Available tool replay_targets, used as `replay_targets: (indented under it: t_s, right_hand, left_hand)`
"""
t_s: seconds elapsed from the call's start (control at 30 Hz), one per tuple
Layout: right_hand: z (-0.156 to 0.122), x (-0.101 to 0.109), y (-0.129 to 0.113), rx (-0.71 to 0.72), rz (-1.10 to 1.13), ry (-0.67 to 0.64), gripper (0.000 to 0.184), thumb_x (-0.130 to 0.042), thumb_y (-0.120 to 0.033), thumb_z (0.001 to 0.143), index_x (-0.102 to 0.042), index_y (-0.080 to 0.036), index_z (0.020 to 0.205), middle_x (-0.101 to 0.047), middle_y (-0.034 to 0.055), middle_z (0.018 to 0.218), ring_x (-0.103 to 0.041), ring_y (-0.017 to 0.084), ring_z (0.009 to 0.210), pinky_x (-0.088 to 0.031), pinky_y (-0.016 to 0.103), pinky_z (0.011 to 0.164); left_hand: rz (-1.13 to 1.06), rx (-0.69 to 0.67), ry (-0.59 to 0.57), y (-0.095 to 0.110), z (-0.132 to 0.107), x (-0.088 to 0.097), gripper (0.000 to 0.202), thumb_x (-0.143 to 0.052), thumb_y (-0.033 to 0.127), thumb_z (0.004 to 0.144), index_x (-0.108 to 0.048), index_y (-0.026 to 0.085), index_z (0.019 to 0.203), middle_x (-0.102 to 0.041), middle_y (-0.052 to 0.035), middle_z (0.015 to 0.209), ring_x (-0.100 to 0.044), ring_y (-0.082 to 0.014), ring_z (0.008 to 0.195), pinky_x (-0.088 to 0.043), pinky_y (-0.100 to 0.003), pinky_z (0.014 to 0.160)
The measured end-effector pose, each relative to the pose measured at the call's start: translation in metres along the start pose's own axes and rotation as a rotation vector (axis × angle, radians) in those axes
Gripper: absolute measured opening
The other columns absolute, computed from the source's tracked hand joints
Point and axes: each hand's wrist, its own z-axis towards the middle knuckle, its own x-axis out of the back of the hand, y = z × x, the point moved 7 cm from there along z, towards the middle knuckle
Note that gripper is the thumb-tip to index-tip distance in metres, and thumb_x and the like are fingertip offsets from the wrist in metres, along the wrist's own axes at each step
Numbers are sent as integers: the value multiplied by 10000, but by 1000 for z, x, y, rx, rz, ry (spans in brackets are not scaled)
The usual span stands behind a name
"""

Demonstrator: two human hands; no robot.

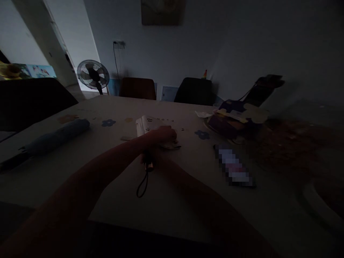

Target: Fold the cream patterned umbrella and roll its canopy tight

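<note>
The room is very dark. My left hand [164, 135] reaches in from the lower left and lies curled over a white folded umbrella [146, 126] at the middle of the table [174, 200]. The umbrella's short handle [148, 165] points toward me, and a dark wrist strap [141, 188] loops from it onto the tabletop. My right hand [153, 154] comes from the lower right and meets the umbrella near the handle. It is tucked under my left wrist, so its fingers are hidden.
A blue rolled umbrella [57, 138] lies at the left. A purple box with papers [231, 122] sits at the right, with a blurred-out packet [234, 167] in front. Two chairs [137, 88] and a standing fan [93, 74] are beyond the far edge.
</note>
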Motion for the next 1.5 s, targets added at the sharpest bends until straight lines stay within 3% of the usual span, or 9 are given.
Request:
replay_targets:
  t_s: [0.13,0.33,0.53,0.7,0.9,1.07,1.17,1.3,1.5]
  right_hand:
    - [-3,-2,2,-79,87,31,288,-376,-317,903,-512,-162,702,-505,3,462,-501,131,386,-431,251,407]
    - [-1,-3,2,-70,153,-43,191,-458,-270,871,-516,-160,726,-530,-15,530,-521,106,392,-413,215,371]
    - [7,2,7,-32,173,-43,174,-575,-326,821,-536,-156,816,-560,-19,624,-513,83,395,-417,210,365]
    - [-2,-1,1,-48,195,-1,177,-618,-314,793,-529,-163,813,-547,-28,624,-489,61,415,-427,190,398]
    - [-6,0,-1,-92,197,38,205,-644,-334,774,-532,-163,784,-527,-35,616,-456,55,407,-392,190,361]
    - [-1,1,1,-98,180,-60,201,-641,-326,770,-524,-163,747,-491,-41,556,-457,63,404,-411,193,380]
    - [4,1,-2,-60,266,-134,224,-663,-340,749,-510,-184,800,-484,-61,587,-431,47,393,-393,178,365]
    - [7,8,-5,-35,282,-68,335,-641,-493,748,-487,-215,853,-488,-74,602,-395,38,361,-332,162,319]
    - [6,9,-3,-28,143,-55,282,-591,-426,789,-436,-196,743,-432,-75,472,-404,70,331,-354,192,324]
  left_hand:
    - [135,61,46,0,5,3,302,-521,315,808,-705,136,967,-652,-152,1030,-561,-268,991,-439,-314,722]
    - [-12,102,357,-16,-13,37,272,-456,165,797,-697,171,924,-659,-91,1022,-576,-211,965,-432,-280,726]
    - [-298,127,725,-50,-74,70,238,-467,112,764,-640,170,916,-673,-48,913,-585,-133,756,-434,-253,703]
    - [-327,224,953,-81,-141,67,201,-478,114,727,-616,181,857,-654,-31,860,-572,-116,711,-447,-242,690]
    - [-561,524,991,-120,-206,34,166,-498,151,688,-585,187,825,-599,17,685,-525,-86,474,-426,-212,479]
    - [-703,642,996,-136,-236,12,149,-531,244,665,-594,170,779,-618,-4,695,-598,-138,512,-494,-271,509]
    - [-749,640,970,-136,-241,5,171,-536,295,652,-596,182,765,-650,-22,750,-627,-167,584,-540,-324,580]
    - [-693,556,899,-133,-244,-4,176,-544,317,639,-611,209,761,-667,-38,856,-639,-190,754,-547,-333,699]
    - [-509,412,705,-148,-245,-34,214,-488,240,646,-670,237,759,-691,-41,867,-626,-219,872,-486,-391,859]
